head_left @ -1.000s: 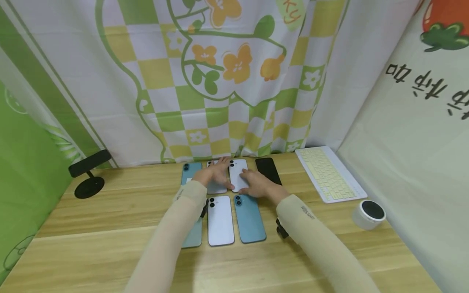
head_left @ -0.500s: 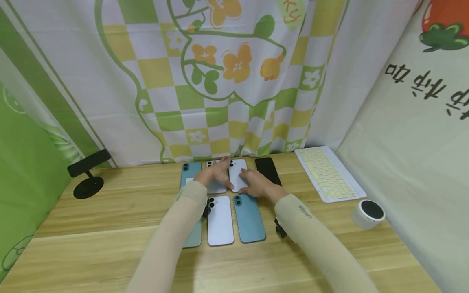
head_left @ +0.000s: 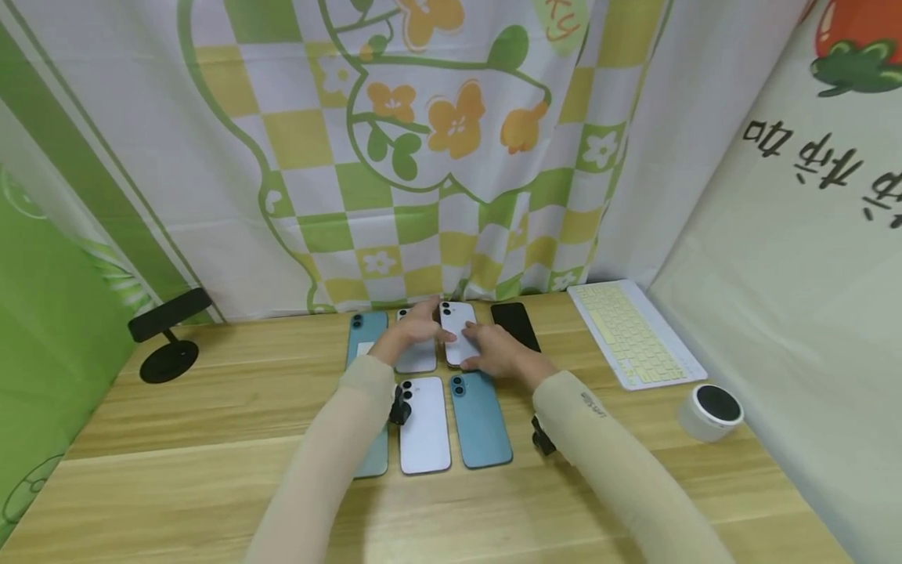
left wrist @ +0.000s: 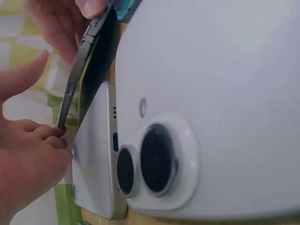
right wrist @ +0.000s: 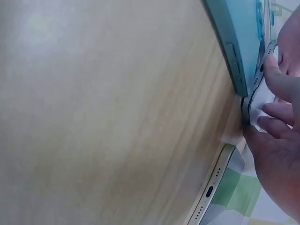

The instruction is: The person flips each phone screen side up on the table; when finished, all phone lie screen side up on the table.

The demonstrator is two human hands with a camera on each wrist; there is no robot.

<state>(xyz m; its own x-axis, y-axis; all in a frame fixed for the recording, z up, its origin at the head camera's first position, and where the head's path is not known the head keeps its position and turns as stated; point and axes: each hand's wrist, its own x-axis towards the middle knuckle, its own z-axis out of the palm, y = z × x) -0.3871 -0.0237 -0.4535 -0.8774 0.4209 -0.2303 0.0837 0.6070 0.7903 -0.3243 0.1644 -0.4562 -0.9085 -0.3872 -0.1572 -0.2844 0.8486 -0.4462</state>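
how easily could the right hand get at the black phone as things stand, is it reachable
Probably yes: the black phone lies close by the right hand, and most of it shows uncovered in the head view. The hand would likely have to release the white phone it holds first.

White phone [head_left: 459, 319] smooth w/ metal-look edges [left wrist: 84, 50]; wood-grain tbl [head_left: 197, 470] (curtain [head_left: 437, 196] = cloth).

Head view looks forward-down; 2 wrist views sit close.

Lies open across near table [head_left: 528, 509]; stops at curtain [head_left: 423, 211] at back, black phone [head_left: 514, 323] beside right hand [head_left: 499, 352], teal phone [head_left: 482, 423] just nearer.
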